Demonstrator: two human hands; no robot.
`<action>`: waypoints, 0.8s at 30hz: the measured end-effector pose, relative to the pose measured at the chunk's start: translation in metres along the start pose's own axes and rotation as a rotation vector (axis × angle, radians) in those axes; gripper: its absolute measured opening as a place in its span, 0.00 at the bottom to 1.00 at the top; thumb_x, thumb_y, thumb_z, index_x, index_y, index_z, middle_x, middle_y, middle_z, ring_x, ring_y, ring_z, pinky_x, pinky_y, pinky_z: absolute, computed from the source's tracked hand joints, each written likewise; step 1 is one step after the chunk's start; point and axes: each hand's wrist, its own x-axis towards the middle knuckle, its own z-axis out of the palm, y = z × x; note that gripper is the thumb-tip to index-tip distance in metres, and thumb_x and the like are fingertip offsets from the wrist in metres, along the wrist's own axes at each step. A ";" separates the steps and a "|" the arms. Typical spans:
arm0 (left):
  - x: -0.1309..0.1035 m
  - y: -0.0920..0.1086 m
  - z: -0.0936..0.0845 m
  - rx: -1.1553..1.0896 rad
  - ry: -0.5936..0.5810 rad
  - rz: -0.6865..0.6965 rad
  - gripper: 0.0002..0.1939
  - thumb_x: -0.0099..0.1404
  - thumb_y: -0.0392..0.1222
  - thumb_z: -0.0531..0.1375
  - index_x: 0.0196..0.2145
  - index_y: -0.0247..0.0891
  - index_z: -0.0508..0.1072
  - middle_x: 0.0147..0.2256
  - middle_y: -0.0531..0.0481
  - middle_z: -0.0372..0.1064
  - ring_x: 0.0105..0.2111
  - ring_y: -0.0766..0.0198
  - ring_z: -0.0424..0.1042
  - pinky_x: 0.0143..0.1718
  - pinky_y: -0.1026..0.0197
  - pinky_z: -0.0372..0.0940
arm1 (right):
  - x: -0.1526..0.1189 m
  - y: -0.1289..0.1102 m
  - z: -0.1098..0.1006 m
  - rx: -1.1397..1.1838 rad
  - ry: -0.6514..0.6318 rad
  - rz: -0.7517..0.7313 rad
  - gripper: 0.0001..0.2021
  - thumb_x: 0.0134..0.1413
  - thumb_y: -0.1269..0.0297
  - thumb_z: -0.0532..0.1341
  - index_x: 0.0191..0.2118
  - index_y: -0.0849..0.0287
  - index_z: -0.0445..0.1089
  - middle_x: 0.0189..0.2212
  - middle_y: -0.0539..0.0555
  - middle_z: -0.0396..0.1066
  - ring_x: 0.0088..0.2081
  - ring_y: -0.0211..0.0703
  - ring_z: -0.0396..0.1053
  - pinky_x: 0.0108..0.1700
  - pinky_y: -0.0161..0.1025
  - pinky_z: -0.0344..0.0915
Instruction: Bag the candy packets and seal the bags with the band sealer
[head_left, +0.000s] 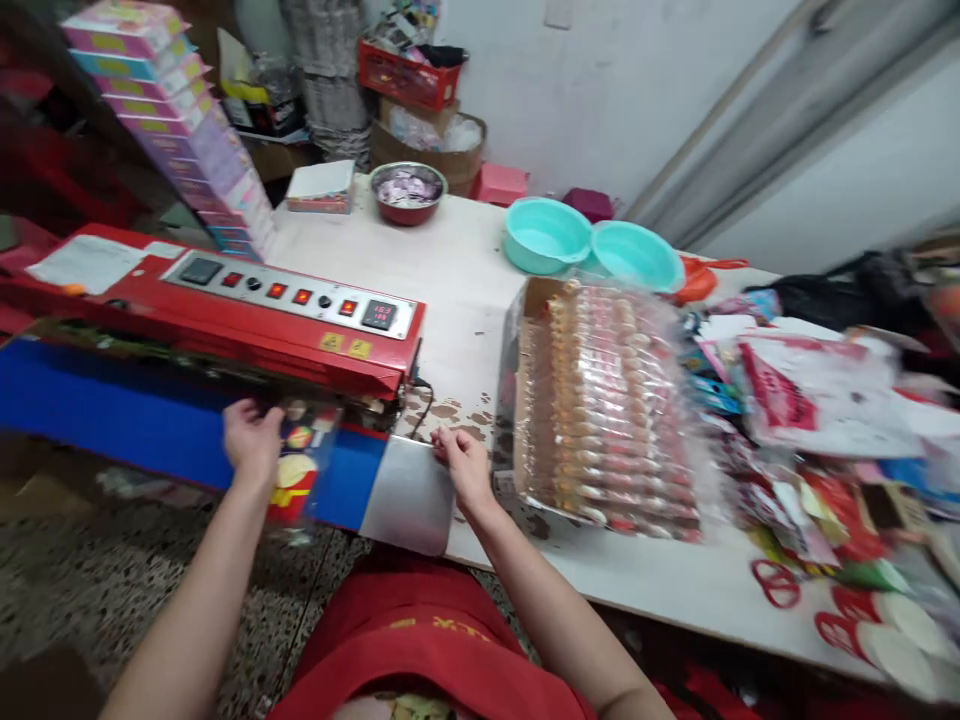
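My left hand [253, 438] is over the blue conveyor belt [187, 420] of a red sealing machine [300, 335]. Its thumb and fingers close at the left edge of a clear plastic packet [294, 472] with red and yellow contents, blurred by motion. The packet lies across the belt, its lower end past the front edge. My right hand [463, 466] is beside the bare metal plate [409, 500] at the belt's right end, its fingers curled together; anything between them is too small to see. Right of it stands a cardboard box [517, 400] of clear-wrapped sticks [622, 400] in rows.
A tall stack of pastel boxes [184, 130] leans behind the machine. Behind on the table are a metal bowl [409, 212] and two turquoise basins [547, 250]. Mixed packets [817, 395], red scissors [777, 583] and round tubs [896, 655] crowd the right side. A cable [426, 400] hangs by the machine's end.
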 end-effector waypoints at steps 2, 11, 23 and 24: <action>-0.026 0.010 0.004 0.228 0.118 0.313 0.28 0.53 0.44 0.66 0.51 0.38 0.65 0.53 0.42 0.64 0.57 0.47 0.59 0.60 0.43 0.52 | -0.011 -0.005 -0.009 0.064 0.036 0.003 0.23 0.46 0.41 0.62 0.23 0.59 0.70 0.28 0.55 0.73 0.34 0.44 0.69 0.40 0.40 0.66; -0.198 -0.012 0.130 0.473 -0.936 1.223 0.36 0.66 0.59 0.50 0.67 0.42 0.48 0.65 0.39 0.49 0.65 0.43 0.46 0.63 0.36 0.36 | -0.057 -0.071 -0.078 0.475 -0.360 0.147 0.43 0.47 0.25 0.41 0.49 0.54 0.71 0.49 0.59 0.72 0.53 0.53 0.66 0.50 0.50 0.67; -0.311 -0.008 0.183 0.535 -1.075 1.604 0.11 0.65 0.41 0.57 0.44 0.46 0.74 0.56 0.41 0.61 0.56 0.47 0.58 0.50 0.47 0.62 | -0.099 -0.044 -0.315 -1.161 0.161 -0.739 0.12 0.46 0.58 0.70 0.39 0.51 0.75 0.57 0.58 0.63 0.61 0.58 0.56 0.59 0.58 0.57; -0.313 -0.007 0.186 0.563 -1.067 1.615 0.09 0.65 0.39 0.57 0.41 0.44 0.75 0.56 0.42 0.61 0.57 0.46 0.57 0.50 0.46 0.61 | -0.095 -0.042 -0.317 -1.260 0.127 -0.742 0.09 0.48 0.60 0.69 0.37 0.51 0.75 0.58 0.57 0.63 0.62 0.58 0.55 0.59 0.59 0.56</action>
